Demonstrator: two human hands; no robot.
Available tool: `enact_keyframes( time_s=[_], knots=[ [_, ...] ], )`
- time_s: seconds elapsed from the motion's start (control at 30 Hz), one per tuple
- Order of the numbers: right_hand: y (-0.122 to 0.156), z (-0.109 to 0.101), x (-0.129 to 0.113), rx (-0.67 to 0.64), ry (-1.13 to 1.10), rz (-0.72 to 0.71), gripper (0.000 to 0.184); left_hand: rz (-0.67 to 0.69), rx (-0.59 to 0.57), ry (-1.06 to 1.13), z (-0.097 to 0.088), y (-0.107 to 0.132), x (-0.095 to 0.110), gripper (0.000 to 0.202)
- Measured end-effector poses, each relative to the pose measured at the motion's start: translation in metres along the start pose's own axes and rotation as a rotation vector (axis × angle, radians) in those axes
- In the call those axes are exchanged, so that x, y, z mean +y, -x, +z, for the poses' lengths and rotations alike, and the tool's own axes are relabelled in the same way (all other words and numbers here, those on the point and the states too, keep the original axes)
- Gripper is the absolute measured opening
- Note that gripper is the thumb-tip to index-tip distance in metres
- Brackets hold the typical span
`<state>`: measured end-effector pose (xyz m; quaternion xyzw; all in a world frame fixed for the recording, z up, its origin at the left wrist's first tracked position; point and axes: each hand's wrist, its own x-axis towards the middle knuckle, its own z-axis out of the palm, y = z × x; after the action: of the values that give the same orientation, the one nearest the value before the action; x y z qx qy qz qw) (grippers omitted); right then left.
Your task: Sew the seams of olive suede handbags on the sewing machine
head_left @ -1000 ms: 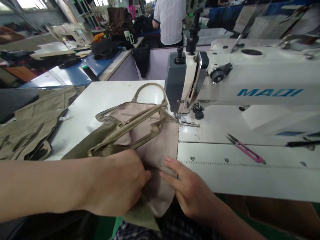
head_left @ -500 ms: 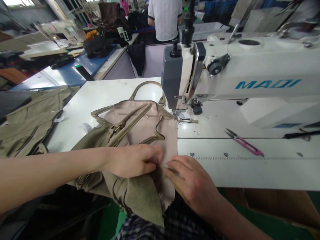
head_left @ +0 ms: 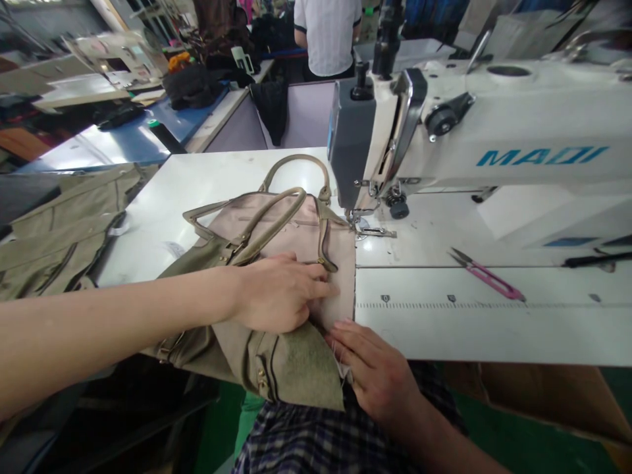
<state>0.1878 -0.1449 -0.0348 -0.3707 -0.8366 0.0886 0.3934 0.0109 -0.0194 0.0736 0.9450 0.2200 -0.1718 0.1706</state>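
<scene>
An olive handbag (head_left: 306, 359) with a pale pink lining (head_left: 340, 289) lies partly inside out across the machine table. The lining's far corner reaches under the presser foot (head_left: 353, 220) of the sewing machine (head_left: 533, 125). My left hand (head_left: 281, 293) lies on the lining, its fingers stretched out and pressing on it beside a zipper end. At the table's front edge, my right hand (head_left: 375, 365) is closed on the lining's near edge, where loose threads show; its thumb is mostly hidden. Two rolled handles (head_left: 271, 227) rise from the bag.
Pink-handled thread snips (head_left: 494, 280) lie on the table to the right, above a printed ruler scale (head_left: 419, 305). Olive bag pieces (head_left: 44, 230) are piled at the left. A thread cone (head_left: 165, 138) stands beyond, and a person in a white shirt (head_left: 328, 36) is behind.
My left hand has moved up the lining, its fingers going from curled to stretched out. My right hand has shifted slightly down along the edge. The olive flap has swung rightward.
</scene>
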Motion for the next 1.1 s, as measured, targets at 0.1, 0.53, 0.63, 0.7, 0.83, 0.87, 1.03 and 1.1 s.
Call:
enact_keyframes(
  time_s=[0.1, 0.53, 0.63, 0.7, 0.83, 0.87, 1.03, 1.1],
  knots=[
    [0.006, 0.003, -0.002, 0.001, 0.016, 0.030, 0.033, -0.063, -0.124, 0.010, -0.005, -0.007, -0.002, 0.053],
    [0.004, -0.009, -0.011, -0.095, 0.065, 0.094, 0.030, 0.132, 0.342, -0.316, 0.038, -0.022, 0.007, 0.061],
    [0.004, -0.003, -0.007, -0.047, 0.134, 0.040, 0.030, 0.107, 0.347, -0.319, 0.032, -0.027, -0.001, 0.074],
    [0.003, 0.000, -0.007, -0.036, 0.165, 0.024, 0.031, 0.092, 0.327, -0.327, 0.026, -0.028, -0.008, 0.074],
    [0.002, 0.001, -0.009, -0.062, 0.176, 0.045, 0.033, 0.038, 0.232, -0.339, 0.011, -0.033, -0.024, 0.087],
    [0.002, 0.001, -0.010, -0.071, 0.176, 0.052, 0.033, 0.030, 0.222, -0.354, 0.009, -0.035, -0.027, 0.093],
    [0.003, 0.002, -0.011, -0.066, 0.213, 0.055, 0.031, -0.038, 0.284, -0.449, 0.010, -0.040, -0.030, 0.083],
    [0.003, 0.003, -0.013, -0.052, 0.222, 0.059, 0.034, -0.002, 0.347, -0.484, 0.011, -0.036, -0.031, 0.057]
  ],
)
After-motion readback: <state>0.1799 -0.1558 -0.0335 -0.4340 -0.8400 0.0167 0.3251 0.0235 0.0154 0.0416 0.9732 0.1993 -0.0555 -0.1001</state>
